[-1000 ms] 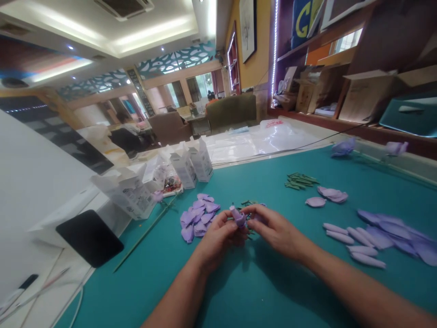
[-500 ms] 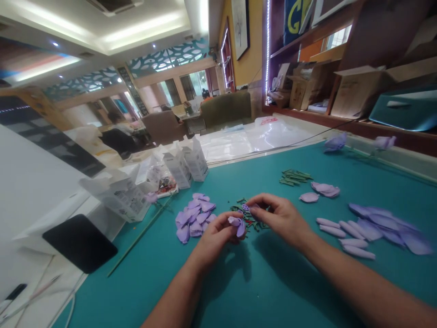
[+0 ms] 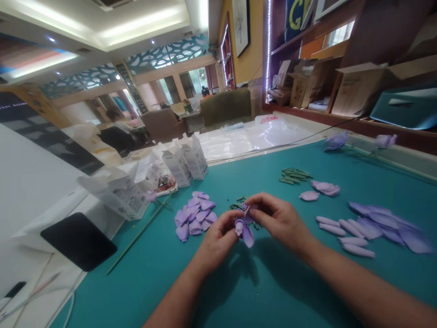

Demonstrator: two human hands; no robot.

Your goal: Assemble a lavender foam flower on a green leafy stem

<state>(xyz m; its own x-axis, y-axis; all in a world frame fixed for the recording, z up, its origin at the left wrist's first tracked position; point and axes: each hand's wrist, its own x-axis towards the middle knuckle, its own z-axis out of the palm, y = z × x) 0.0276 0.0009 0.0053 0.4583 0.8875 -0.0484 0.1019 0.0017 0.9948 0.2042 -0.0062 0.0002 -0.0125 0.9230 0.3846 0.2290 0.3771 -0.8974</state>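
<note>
My left hand (image 3: 217, 239) is closed around the base of a small purple artificial flower (image 3: 239, 226), with its pale bud facing me and one petal spread down to the right. Beside it, my right hand (image 3: 280, 219) pinches a purple petal (image 3: 249, 215) against the flower's upper right side. Whether that petal is joined to the bud, I cannot tell. Small green plastic pieces (image 3: 241, 199) lie behind the hands, which partly hide them. To the left is a pile of loose purple petals (image 3: 195, 216).
At right lie pale bud-shaped pieces (image 3: 355, 230), large purple petals (image 3: 392, 224) and green stem pieces (image 3: 294, 175). A long green stem (image 3: 136, 239) rests at left, near a black tablet-like object (image 3: 79, 241) and white boxes (image 3: 194, 157). Cardboard boxes (image 3: 358, 91) fill the shelf.
The flower has turned in my left hand, so its petal now spreads outward. My right hand has come slightly left, bringing its purple petal against the flower.
</note>
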